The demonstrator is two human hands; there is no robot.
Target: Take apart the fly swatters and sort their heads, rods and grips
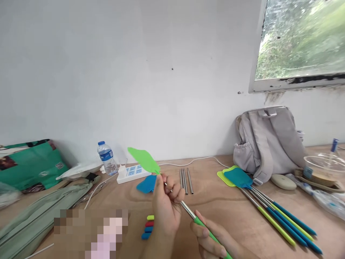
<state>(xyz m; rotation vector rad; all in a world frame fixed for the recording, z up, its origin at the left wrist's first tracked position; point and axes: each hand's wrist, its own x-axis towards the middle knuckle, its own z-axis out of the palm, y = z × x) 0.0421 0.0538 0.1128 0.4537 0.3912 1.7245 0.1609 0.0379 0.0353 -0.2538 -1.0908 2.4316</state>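
Observation:
My left hand (166, 205) is closed around the thin metal rod of a green fly swatter, just below its green plastic head (143, 159), which tilts up to the left. My right hand (208, 239) grips the swatter's green handle (207, 232) near the bottom edge. A blue swatter head (147, 184) lies flat on the wooden table (221, 212) behind my left hand. Three bare metal rods (185, 180) lie side by side just beyond. Small coloured handle caps (148, 227) sit stacked below my left hand.
Several finished swatters (269, 208) with blue and green handles lie at the right. A grey backpack (266, 142) leans on the wall. A water bottle (107, 158), a white power strip (133, 173), a green bag (32, 163), a clear bowl (323, 167) and a grey-green pouch (40, 212) also stand around.

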